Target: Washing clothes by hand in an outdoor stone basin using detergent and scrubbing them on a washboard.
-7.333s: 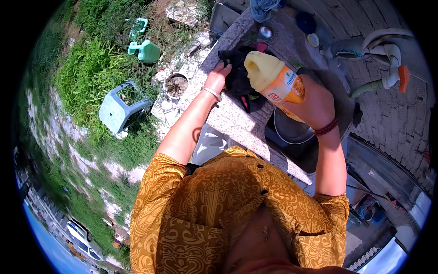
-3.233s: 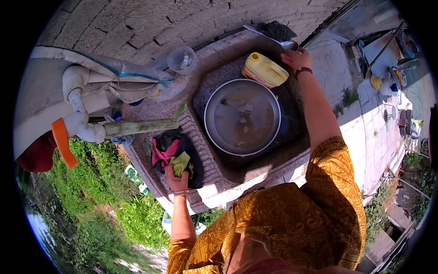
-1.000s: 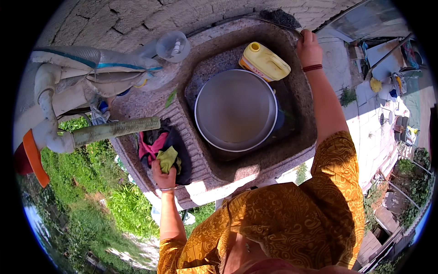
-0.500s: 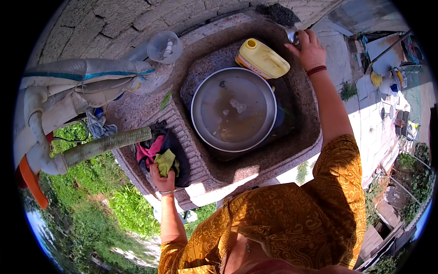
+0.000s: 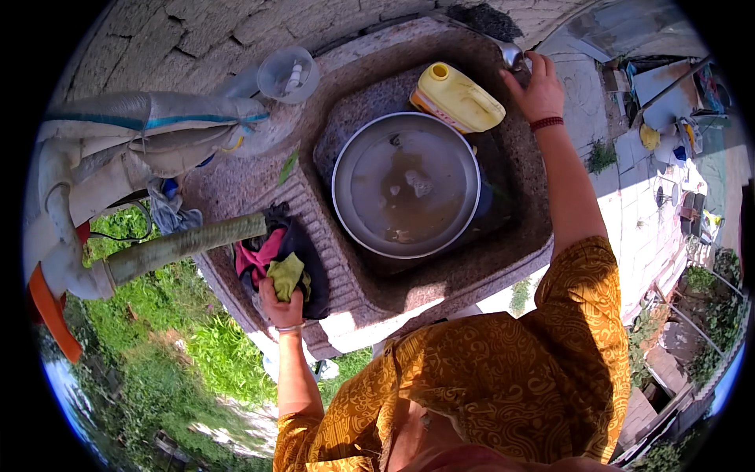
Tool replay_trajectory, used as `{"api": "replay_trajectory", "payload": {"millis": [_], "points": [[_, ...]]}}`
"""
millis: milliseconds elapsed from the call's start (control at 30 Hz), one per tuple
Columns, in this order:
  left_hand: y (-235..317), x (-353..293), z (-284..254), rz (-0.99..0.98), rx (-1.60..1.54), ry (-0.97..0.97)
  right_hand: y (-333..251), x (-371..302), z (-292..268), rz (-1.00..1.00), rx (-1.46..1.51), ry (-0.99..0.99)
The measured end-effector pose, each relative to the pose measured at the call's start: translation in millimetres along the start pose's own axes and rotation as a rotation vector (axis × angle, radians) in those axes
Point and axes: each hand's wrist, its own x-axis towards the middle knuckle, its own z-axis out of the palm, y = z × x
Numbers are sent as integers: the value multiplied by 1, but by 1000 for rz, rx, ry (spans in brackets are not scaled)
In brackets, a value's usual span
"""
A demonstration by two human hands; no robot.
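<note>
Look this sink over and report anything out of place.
One thing: the yellow jug in the sink, behind the round metal basin, has no cap on its mouth, which looks odd. I see no clear damage.

An outdoor washing spot, apparently in a home's yard: a stone laundry sink with a ribbed washboard, cloths heaped by its left edge. A block wall runs behind the far edge, a pipe overhangs the left, greenery grows beyond the near left corner, paving lies past the right edge.
</note>
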Motion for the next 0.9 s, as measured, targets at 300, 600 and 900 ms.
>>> {"api": "replay_trajectory", "payload": {"millis": [300,600,900], "points": [[4,5,-2,33,15,24,-96,-61,-84,128,585,317],[-6,65,-17,66,497,181,-418,-155,-18,-308,983,-454],[16,-57,-22,375,135,-141,-365,-261,-80,-406,986,-451]]}}
